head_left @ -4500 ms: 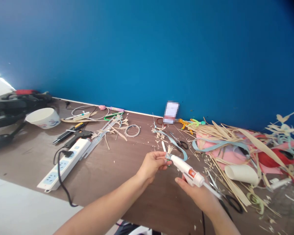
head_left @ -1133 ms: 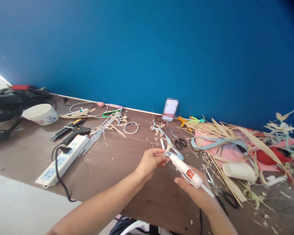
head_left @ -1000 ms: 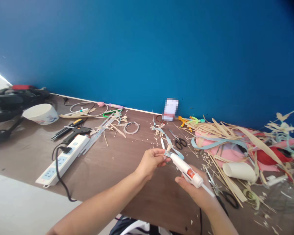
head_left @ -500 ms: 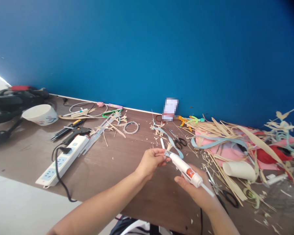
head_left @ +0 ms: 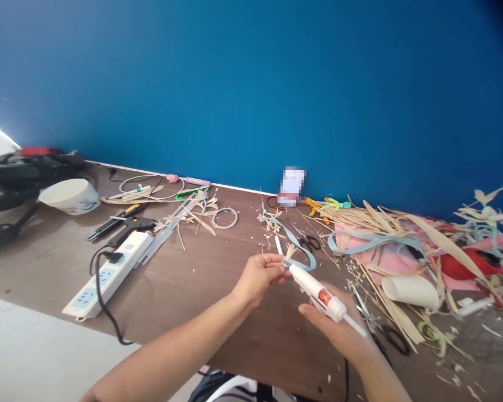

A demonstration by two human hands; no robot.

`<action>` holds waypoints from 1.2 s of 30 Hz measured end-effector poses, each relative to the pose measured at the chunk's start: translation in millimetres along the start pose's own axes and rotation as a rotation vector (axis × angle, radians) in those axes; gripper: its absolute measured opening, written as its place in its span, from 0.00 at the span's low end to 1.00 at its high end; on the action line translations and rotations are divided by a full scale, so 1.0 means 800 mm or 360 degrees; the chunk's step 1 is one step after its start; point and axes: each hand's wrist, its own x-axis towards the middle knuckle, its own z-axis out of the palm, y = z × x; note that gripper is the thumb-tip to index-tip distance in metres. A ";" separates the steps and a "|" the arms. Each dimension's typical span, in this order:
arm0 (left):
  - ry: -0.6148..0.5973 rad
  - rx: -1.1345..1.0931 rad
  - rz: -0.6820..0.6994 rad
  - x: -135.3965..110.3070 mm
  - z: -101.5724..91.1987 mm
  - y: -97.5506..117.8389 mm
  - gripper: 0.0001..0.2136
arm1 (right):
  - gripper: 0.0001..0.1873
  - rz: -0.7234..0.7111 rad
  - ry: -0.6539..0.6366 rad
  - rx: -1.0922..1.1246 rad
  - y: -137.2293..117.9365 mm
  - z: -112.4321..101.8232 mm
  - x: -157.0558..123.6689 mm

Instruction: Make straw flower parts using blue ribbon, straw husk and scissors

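My left hand (head_left: 257, 279) pinches the end of a light blue ribbon (head_left: 312, 259) between thumb and fingertips, over the table. From there the ribbon curls back across the tabletop toward a small bunch of pale straw pieces (head_left: 272, 224). In my right hand (head_left: 335, 329) is a white hot glue gun (head_left: 312, 286) with an orange-red part on its body. A glue stick (head_left: 355, 325) sticks out of its rear end. The nozzle points at the pinched ribbon, very near my left fingertips; whether they touch I cannot tell. My right fingers are partly hidden behind the gun.
To the left lie a white power strip (head_left: 109, 276) with a plug, a black glue gun (head_left: 132, 228) and a white bowl (head_left: 70, 196). Small scissors (head_left: 309, 241), larger scissors (head_left: 396, 339), straw strips (head_left: 385, 307) and a white cup (head_left: 409, 292) are to the right.
The glue gun's nozzle has shifted very slightly left, closer to the left fingertips. Both hands keep their hold.
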 end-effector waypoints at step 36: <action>0.0020 0.0000 -0.0028 -0.001 0.001 0.004 0.11 | 0.14 -0.0008 0.0042 -0.0081 0.008 -0.002 -0.004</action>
